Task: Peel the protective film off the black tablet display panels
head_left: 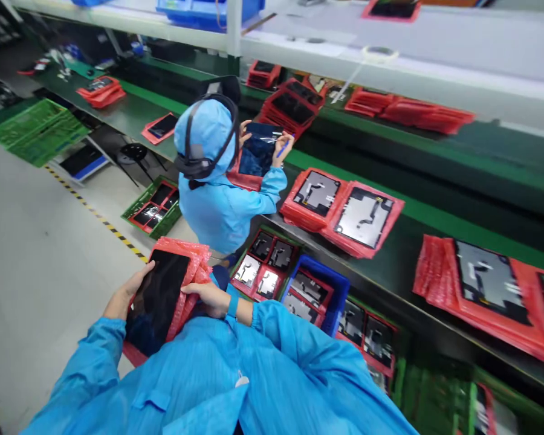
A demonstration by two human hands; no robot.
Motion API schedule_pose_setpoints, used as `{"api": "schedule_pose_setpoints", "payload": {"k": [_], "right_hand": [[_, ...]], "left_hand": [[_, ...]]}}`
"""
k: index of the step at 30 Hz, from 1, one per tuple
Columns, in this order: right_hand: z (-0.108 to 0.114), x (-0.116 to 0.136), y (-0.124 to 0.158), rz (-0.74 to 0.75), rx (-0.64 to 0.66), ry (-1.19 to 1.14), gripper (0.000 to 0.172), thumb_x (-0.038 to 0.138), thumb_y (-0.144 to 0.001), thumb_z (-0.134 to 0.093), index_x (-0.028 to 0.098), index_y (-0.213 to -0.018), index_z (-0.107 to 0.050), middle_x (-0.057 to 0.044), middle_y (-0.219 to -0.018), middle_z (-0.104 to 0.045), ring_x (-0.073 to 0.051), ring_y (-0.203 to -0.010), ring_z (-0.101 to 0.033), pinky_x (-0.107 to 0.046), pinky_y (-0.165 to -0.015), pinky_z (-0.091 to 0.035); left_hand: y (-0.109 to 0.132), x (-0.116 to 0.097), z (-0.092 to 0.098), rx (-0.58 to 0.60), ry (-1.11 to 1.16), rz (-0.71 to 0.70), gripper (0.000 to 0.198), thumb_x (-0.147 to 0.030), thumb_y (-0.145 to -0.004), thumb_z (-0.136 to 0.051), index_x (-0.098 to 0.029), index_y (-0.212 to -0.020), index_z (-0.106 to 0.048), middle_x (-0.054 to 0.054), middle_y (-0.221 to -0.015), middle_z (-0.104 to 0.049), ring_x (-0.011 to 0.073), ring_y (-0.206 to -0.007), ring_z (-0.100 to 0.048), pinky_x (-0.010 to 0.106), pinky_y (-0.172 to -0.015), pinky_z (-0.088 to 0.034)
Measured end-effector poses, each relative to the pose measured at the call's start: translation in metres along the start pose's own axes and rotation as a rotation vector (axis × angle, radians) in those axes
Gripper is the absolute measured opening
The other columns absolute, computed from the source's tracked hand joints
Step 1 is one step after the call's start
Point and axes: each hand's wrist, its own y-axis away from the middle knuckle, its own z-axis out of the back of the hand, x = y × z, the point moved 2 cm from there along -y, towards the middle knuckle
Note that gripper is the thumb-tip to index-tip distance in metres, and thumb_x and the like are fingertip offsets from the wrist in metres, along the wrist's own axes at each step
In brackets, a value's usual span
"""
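Note:
Against my body I carry a stack of red bubble-wrap sheets (191, 284) with a black glass screen panel (158, 296) on top, tilted and glossy. My left hand (127, 293) is closed round the stack's left edge, its thumb near the panel. From the other side my right hand (212, 298) grips the red wrap, fingers partly hidden underneath. How many panels lie in the stack, I cannot tell. Ahead, a co-worker in a blue cap holds another dark panel (260, 148) and a blue pen (283, 148) at the bench.
Panels on red wrap lie in stacks (362, 217) along the green bench (394, 272). Below stand a blue bin (342, 302) and a green crate (163, 226) holding panels. A green crate (40, 130), a stool (133, 152) and yellow-black floor tape (90, 211) are at left.

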Motion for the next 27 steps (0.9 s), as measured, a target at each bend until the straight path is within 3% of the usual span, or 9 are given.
{"api": "schedule_pose_setpoints", "payload": {"k": [5,10,13,17,20,23,25,27], "right_hand": [[-0.034,-0.010,-0.018,-0.072,0.079,0.069,0.066,0.039,-0.049,-0.098,0.020,-0.106,-0.073,0.000,-0.090,-0.078,-0.020,-0.077,-0.072,-0.039,-0.082,-0.058],[-0.066,-0.010,-0.050,-0.094,0.215,0.157,0.076,0.048,-0.048,-0.102,0.021,-0.114,-0.074,-0.004,-0.106,-0.080,-0.022,-0.094,-0.074,-0.040,-0.092,-0.058],[-0.096,-0.018,-0.091,-0.170,0.349,0.239,0.077,0.055,-0.052,-0.100,0.023,-0.117,-0.074,-0.004,-0.109,-0.079,-0.025,-0.102,-0.074,-0.043,-0.098,-0.057],[-0.156,-0.038,-0.174,-0.249,0.376,0.338,0.077,0.064,-0.052,-0.098,0.025,-0.114,-0.075,-0.003,-0.108,-0.077,-0.027,-0.105,-0.073,-0.051,-0.106,-0.053],[-0.218,-0.055,-0.246,-0.278,0.372,0.387,0.079,0.068,-0.053,-0.095,0.026,-0.115,-0.074,-0.004,-0.113,-0.076,-0.030,-0.109,-0.072,-0.057,-0.108,-0.051],[-0.282,-0.065,-0.321,-0.236,0.317,0.346,0.074,0.066,-0.059,-0.092,0.024,-0.118,-0.074,-0.005,-0.110,-0.077,-0.031,-0.109,-0.072,-0.056,-0.110,-0.050],[-0.319,-0.064,-0.370,-0.192,0.254,0.226,0.068,0.062,-0.069,-0.088,0.023,-0.122,-0.072,-0.005,-0.106,-0.078,-0.030,-0.107,-0.074,-0.052,-0.110,-0.051],[-0.346,-0.054,-0.417,-0.183,0.205,0.126,0.061,0.062,-0.081,-0.075,0.021,-0.126,-0.069,-0.006,-0.101,-0.080,-0.029,-0.105,-0.076,-0.051,-0.107,-0.054]], "left_hand": [[0.012,0.016,0.059,0.040,0.115,-0.004,0.047,-0.045,-0.099,-0.061,-0.006,-0.123,-0.074,0.020,-0.093,-0.080,0.0338,-0.075,-0.080,0.040,-0.067,-0.067],[0.004,0.026,0.111,0.018,0.237,0.002,0.049,-0.044,-0.102,-0.058,-0.002,-0.124,-0.071,0.021,-0.089,-0.080,0.0338,-0.070,-0.079,0.043,-0.066,-0.068],[-0.002,0.029,0.155,-0.031,0.308,0.012,0.049,-0.043,-0.103,-0.056,-0.003,-0.126,-0.070,0.020,-0.090,-0.080,0.0348,-0.073,-0.079,0.046,-0.069,-0.069],[-0.007,0.022,0.239,-0.133,0.393,0.011,0.049,-0.042,-0.104,-0.054,-0.003,-0.131,-0.067,0.020,-0.092,-0.080,0.0358,-0.078,-0.080,0.048,-0.075,-0.069],[-0.015,-0.001,0.315,-0.191,0.467,-0.014,0.052,-0.044,-0.101,-0.058,-0.007,-0.136,-0.065,0.019,-0.092,-0.080,0.0364,-0.082,-0.080,0.049,-0.076,-0.069],[-0.028,-0.044,0.385,-0.245,0.527,-0.080,0.054,-0.045,-0.099,-0.061,-0.008,-0.138,-0.064,0.018,-0.089,-0.080,0.0357,-0.077,-0.080,0.047,-0.072,-0.069],[-0.041,-0.083,0.421,-0.289,0.523,-0.135,0.054,-0.045,-0.101,-0.059,-0.006,-0.137,-0.064,0.018,-0.087,-0.080,0.0345,-0.075,-0.080,0.045,-0.070,-0.069],[-0.058,-0.125,0.444,-0.315,0.504,-0.193,0.053,-0.045,-0.102,-0.057,-0.006,-0.137,-0.065,0.018,-0.090,-0.080,0.0326,-0.079,-0.081,0.042,-0.074,-0.069]]}}
